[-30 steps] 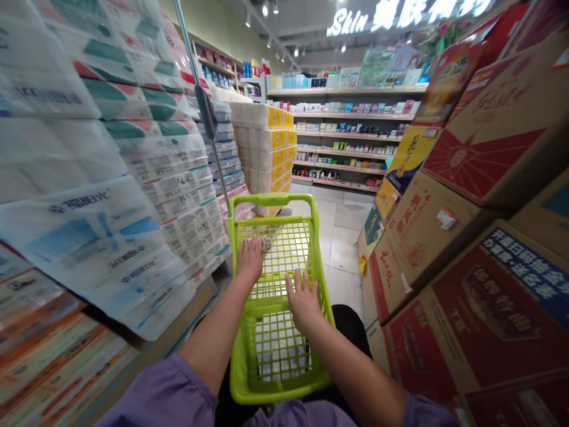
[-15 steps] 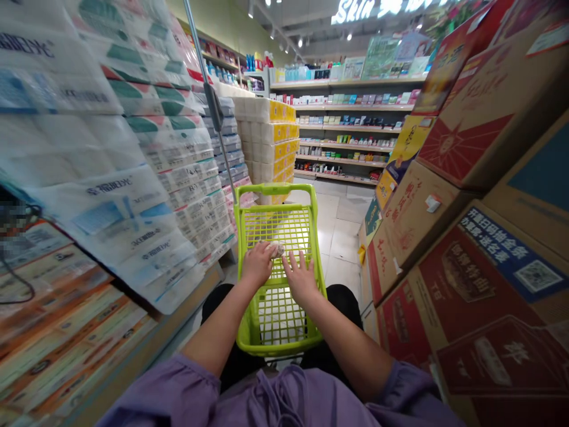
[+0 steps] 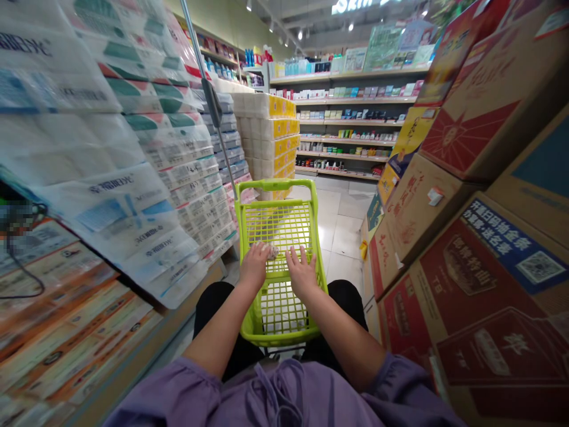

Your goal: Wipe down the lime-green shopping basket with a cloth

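Observation:
A lime-green plastic shopping basket (image 3: 284, 341) with a lattice and a raised handle stands in front of me, between my knees. My left hand (image 3: 255, 264) is closed round a small crumpled whitish cloth (image 3: 274, 252), only part of which shows past the fingers. That hand lies over the left half of the lattice. On the right half, my right hand (image 3: 303, 273) has its fingers spread, with nothing in it. Whether its palm presses on the lattice I cannot tell.
Wrapped tissue packs (image 3: 128, 196) are piled high on the left, with a metal pole (image 3: 213, 107) before them. Printed cartons (image 3: 484, 279) form a wall on the right. Beyond the tiled floor (image 3: 344, 231) stand shelves of small packages (image 3: 351, 121).
My left hand has moved slightly left and down with the cloth. My right hand stays spread on the basket and has shifted little. The view has tilted slightly.

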Available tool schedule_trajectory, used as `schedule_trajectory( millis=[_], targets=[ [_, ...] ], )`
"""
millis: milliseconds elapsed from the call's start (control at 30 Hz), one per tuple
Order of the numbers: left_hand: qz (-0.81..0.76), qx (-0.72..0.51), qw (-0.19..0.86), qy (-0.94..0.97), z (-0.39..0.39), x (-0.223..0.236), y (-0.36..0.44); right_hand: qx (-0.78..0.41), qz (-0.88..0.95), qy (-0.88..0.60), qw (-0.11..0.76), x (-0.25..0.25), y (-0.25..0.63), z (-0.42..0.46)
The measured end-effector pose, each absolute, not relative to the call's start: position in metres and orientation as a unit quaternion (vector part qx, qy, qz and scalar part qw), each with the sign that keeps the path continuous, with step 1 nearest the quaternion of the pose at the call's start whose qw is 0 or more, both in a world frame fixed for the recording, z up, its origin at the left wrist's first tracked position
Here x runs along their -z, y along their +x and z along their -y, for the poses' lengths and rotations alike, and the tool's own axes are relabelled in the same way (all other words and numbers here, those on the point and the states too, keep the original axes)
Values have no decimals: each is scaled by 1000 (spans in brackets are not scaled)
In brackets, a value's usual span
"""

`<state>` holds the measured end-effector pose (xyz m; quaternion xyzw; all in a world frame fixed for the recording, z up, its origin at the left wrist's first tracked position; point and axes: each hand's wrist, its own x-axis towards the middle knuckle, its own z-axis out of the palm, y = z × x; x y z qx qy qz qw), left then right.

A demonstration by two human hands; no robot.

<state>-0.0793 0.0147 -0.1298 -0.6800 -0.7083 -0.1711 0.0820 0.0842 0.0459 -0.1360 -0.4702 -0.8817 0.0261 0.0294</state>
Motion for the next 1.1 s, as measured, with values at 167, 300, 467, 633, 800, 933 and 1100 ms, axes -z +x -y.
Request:
schedule_trajectory(
  millis=[167,300,467,633,800,933,1100],
  targets=[
    [706,165,79,-684,-14,129,-77,-30,881,-472,31,137,82,-45],
    [678,168,72,-712,-8,128,-70,-29,883,-465,44,137,83,-46],
    [739,193,93,-639,-7,128,-69,-30,886,-460,44,138,82,-46],
    [668,184,71,-718,-4,128,-64,-28,888,-455,56,137,84,-44],
    [697,208,95,-680,-6,128,-60,-21,892,-447,60,136,89,-45],
    [701,215,79,-676,-9,131,-60,-13,893,-444,67,141,91,-48],
    [620,192,54,-759,-5,133,-59,-11,893,-445,67,145,90,-49]
  ],
)
